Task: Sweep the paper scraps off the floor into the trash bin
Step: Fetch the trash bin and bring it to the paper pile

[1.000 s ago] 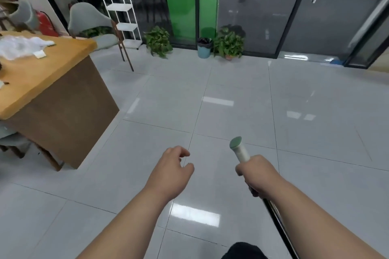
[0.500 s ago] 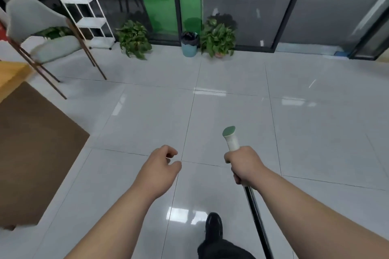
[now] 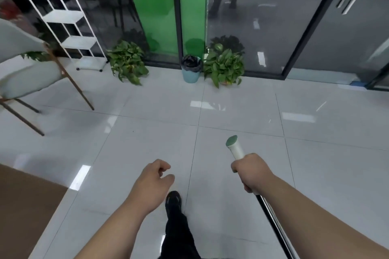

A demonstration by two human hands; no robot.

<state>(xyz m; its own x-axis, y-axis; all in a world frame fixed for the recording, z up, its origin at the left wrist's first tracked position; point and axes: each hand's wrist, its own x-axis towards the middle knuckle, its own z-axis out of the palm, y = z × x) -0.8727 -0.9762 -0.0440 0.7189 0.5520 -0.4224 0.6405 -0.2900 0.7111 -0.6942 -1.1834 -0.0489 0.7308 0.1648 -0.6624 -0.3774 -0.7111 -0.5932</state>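
My right hand (image 3: pixel 250 171) grips the white, green-capped top of a broom handle (image 3: pixel 235 147); its dark metal shaft (image 3: pixel 273 225) runs down to the lower right and leaves the frame, so the broom head is hidden. My left hand (image 3: pixel 154 181) hangs in front of me, fingers loosely curled, holding nothing. A small light-blue trash bin (image 3: pixel 191 73) with a black liner stands at the far glass wall between two potted plants. No paper scraps show on the grey floor tiles.
Potted plants (image 3: pixel 127 61) (image 3: pixel 225 67) flank the bin. A white wire shelf (image 3: pixel 63 19) and a grey chair (image 3: pixel 27 75) stand at the left. A brown desk side (image 3: pixel 23 206) fills the lower left. My black shoe (image 3: pixel 173 200) steps forward. Glass doors line the back.
I have walked toward the glass wall: bin and plants are nearer and larger, the desk has slid off to the lower left. My hands keep their poses; my foot has come forward.
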